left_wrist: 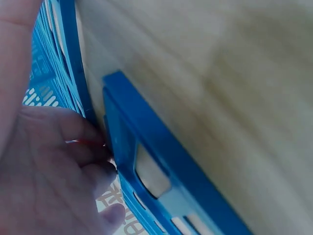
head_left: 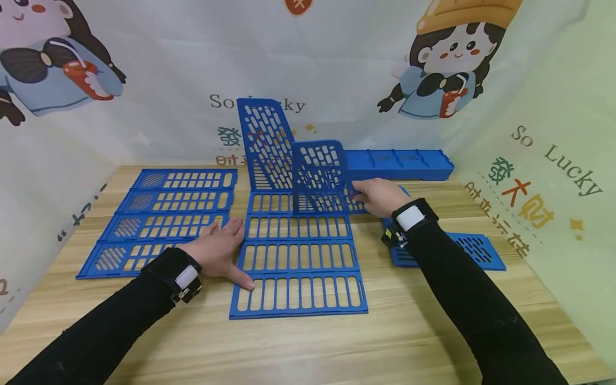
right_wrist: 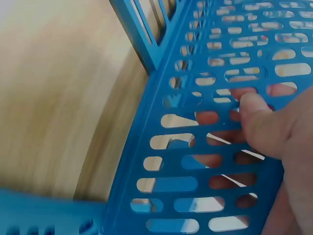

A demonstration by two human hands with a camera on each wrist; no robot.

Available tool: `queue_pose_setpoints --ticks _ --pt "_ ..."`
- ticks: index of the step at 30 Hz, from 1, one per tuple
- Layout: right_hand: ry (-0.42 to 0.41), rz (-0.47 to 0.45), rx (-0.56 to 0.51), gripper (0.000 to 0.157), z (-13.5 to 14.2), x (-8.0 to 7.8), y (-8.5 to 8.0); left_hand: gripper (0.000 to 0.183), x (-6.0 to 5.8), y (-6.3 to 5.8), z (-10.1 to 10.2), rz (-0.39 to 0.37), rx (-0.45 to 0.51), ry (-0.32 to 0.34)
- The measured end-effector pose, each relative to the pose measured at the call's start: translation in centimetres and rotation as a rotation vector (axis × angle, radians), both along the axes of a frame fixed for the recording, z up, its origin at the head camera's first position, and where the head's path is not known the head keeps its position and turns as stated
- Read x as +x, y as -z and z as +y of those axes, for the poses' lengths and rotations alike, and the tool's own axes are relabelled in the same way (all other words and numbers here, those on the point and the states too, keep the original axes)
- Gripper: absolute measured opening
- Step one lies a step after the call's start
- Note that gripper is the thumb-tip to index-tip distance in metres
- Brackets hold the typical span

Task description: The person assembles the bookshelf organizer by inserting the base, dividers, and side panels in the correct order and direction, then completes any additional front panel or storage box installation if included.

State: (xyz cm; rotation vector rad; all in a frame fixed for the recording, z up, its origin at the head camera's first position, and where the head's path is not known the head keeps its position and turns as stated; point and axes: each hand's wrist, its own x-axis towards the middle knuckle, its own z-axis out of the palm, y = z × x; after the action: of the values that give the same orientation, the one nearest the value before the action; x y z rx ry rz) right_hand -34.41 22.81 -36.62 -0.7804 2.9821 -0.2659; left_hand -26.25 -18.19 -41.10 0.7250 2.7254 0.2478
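A blue slatted panel in several hinged-looking sections lies flat in the middle of the table. Along its left edge rests my left hand, thumb extended over the near section and fingers toward the far side. At the panel's far end a tall blue perforated panel stands upright. To its right is a shorter upright perforated panel, which my right hand pinches by its right edge. In the right wrist view the thumb presses this perforated panel, and fingers show through its slots from behind.
More blue slatted panels lie side by side at left. A long blue tray-like piece sits at the back right. Under my right forearm, another blue slotted panel lies on the wooden table. A printed cloth hangs behind.
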Motion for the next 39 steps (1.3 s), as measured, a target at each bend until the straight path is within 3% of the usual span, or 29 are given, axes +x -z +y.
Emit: queue_pose_setpoints --ticks 9,19,26,29,35,39 --pt "0.021 -0.012 -0.005 0.05 -3.8 0.2 0.3 0.151 -0.3 0.1 0.3 0.002 -0.006 0.007" --pt "0.013 0.086 0.01 0.044 -8.1 -0.5 1.3 0.15 -0.2 0.1 0.1 0.006 0.033 0.014" --pt "-0.031 0.112 0.039 0.025 -11.6 -0.6 1.3 0.148 -0.2 0.1 0.0 0.014 0.079 0.007" --pt "-0.028 0.109 0.037 0.023 -11.7 -0.7 1.2 0.149 -0.3 0.0 0.2 0.028 0.065 0.008" --pt "-0.04 0.134 0.032 0.041 -11.2 -0.6 1.5 0.156 -0.7 0.1 0.5 0.08 0.035 -0.006" --pt "-0.053 0.138 0.036 0.04 -11.2 -0.7 1.6 0.145 -0.2 0.0 0.7 0.07 0.077 0.014"
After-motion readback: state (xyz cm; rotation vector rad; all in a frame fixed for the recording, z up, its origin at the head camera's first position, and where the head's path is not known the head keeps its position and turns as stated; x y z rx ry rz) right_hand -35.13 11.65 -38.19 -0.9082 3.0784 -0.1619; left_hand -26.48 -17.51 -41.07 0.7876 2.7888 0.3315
